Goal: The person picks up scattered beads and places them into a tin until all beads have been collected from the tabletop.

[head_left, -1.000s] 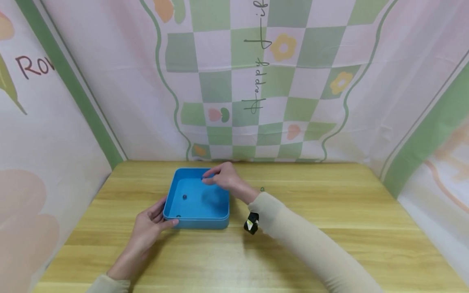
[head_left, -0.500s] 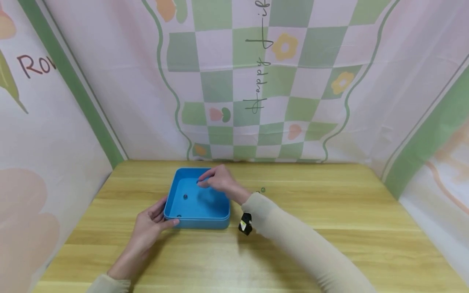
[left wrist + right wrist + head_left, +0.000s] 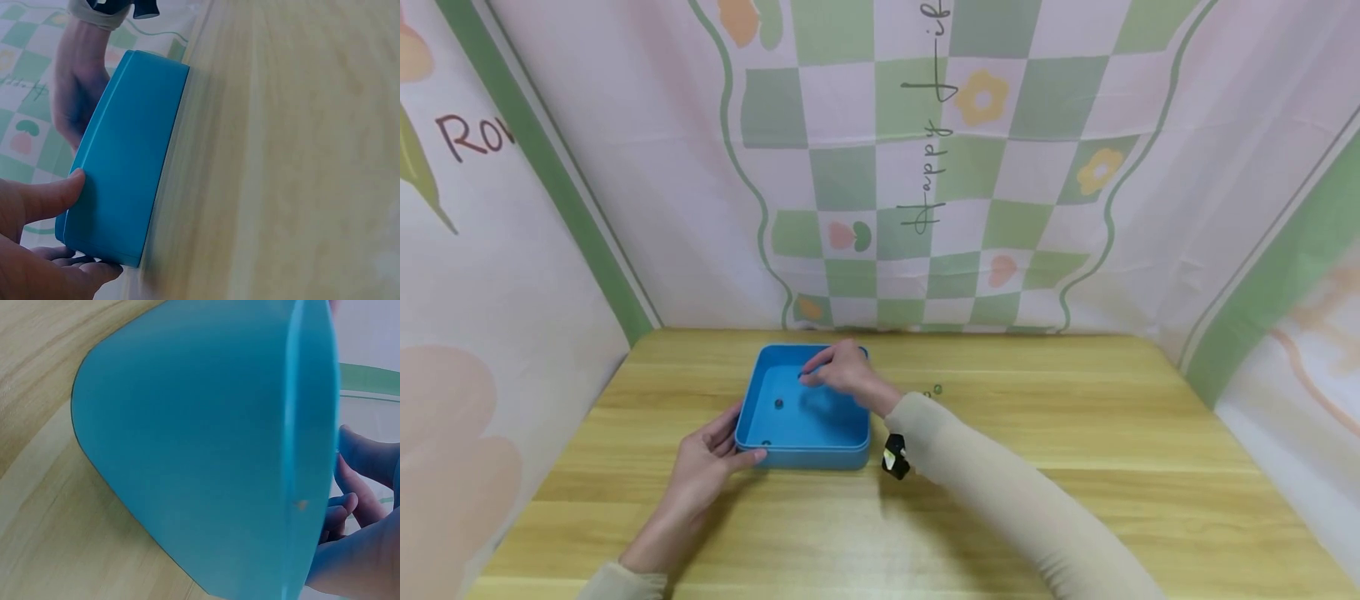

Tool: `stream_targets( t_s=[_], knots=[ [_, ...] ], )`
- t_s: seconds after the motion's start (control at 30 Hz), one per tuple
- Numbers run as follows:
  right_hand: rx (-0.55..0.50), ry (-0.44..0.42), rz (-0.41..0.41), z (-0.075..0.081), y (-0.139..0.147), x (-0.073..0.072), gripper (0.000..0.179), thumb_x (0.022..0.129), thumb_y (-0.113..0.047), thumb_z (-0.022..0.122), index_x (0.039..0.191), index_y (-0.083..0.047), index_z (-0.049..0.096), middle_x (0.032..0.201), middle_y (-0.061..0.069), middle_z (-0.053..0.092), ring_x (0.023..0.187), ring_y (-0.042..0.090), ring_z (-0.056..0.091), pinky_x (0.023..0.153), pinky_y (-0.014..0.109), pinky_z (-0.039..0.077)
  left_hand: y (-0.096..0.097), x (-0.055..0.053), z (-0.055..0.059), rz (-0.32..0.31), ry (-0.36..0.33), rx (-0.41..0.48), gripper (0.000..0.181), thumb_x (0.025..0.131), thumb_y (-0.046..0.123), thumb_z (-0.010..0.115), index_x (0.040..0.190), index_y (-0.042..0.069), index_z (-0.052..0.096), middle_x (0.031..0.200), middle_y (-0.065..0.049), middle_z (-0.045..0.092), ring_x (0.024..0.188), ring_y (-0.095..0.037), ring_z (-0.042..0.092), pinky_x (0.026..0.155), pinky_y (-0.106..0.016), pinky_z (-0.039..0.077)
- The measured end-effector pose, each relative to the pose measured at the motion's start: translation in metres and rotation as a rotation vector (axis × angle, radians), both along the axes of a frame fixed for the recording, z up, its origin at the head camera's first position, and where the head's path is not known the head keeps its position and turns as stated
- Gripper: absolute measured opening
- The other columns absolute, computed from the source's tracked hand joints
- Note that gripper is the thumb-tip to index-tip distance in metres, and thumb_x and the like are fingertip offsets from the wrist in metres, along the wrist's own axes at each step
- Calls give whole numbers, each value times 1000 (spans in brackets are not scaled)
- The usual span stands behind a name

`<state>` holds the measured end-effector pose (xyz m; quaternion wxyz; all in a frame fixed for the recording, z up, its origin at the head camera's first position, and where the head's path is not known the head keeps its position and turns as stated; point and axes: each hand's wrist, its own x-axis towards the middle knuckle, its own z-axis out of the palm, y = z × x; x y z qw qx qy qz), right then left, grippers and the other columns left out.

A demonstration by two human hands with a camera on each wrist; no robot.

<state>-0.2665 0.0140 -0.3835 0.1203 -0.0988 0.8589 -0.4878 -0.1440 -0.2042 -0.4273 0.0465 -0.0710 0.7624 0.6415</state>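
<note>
A square blue plastic box [image 3: 805, 457] stands on the wooden table. At its front left corner my left hand [image 3: 698, 475] grips it, thumb on the front wall and fingers along the left side. My right hand [image 3: 844, 371] is over the inside of the box, thumb and index finger pinched on a small dark marble [image 3: 802, 376], mostly hidden by the fingertips. On the box floor lies a dark marble [image 3: 778, 403] with a reddish spot. Another small marble [image 3: 766, 442] sits by the front left corner. In the right wrist view the box wall covers part of the right hand [image 3: 362, 481].
To the right of the box, a greenish see-through marble [image 3: 937, 389] lies on the table [image 3: 1075, 417], with a second one [image 3: 927, 395] beside the right sleeve. A black device [image 3: 895, 457] hangs at the right wrist. Patterned cloth [image 3: 902, 183] closes off the back and sides.
My right hand has shifted a little left and towards me, lower over the box. Its sleeve has uncovered marbles on the table. The left hand and the box have stayed put.
</note>
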Motion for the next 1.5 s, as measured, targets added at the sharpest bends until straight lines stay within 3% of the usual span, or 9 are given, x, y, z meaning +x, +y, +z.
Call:
stream_targets(
  t_s=[0.23,0.73,1.27,1.5],
  knots=[
    [7,-24,-11,-3,-2,-2,9,93,-15,83,100,-10,85,127,9,72,131,33,57,111,52,48,0,0,0,0,-7,-5,87,93,3,80,164,2,31,169,-22,28,153,-38,32,115,-40,39],
    [67,-22,-55,-11,-11,-12,9,93,-15,83,100,-9,85,124,9,72,126,32,60,107,50,51,0,-2,-1,-4,0,1,86,94,3,80,165,3,30,169,-21,28,153,-38,31,115,-40,39],
    [-9,-105,-90,-16,-15,-11,8,91,-14,85,98,-9,85,128,10,71,132,34,57,115,52,45,-1,-1,-2,-1,-7,-3,86,94,4,80,165,3,31,169,-21,29,153,-38,32,115,-40,39],
    [27,-104,-99,-24,-18,-14,10,92,-14,84,101,-10,85,125,8,73,127,31,60,112,51,48,-1,-1,-2,0,-5,11,86,94,3,80,164,3,31,169,-22,28,153,-38,31,115,-40,39]
  ],
)
